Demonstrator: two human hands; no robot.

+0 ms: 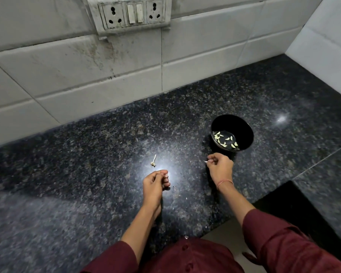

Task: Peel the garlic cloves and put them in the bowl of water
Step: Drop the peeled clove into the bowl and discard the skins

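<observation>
Currently both hands work low over a dark speckled stone surface (87,154), roughly midway between its back edge and its front edge. The left hand (156,184) has its fingers curled, and thumb and forefinger pinch a small garlic piece (166,175). Whether that piece is peeled cannot be told. The right hand (220,167) also has its fingers curled and pinches a white sliver (206,161), which sticks out toward the left hand. The two hands are apart, with bare surface between them. A black bowl (238,125) stands upright just beyond the right hand, and peeled cloves (225,139) lie in the water (227,134) at its bottom. A dry stalk remnant (153,162) lies on the surface just beyond the left hand. The back edge of the surface meets a tiled wall (87,75) that carries a socket plate (132,13). The right edge meets a side wall (327,36). The bowl stands well apart from both walls. A wide stretch of surface lies open to the left of the left hand, and another between the hands and the tiled wall. A skin fragment (186,237) lies at the front edge, near the person's torso.
</observation>
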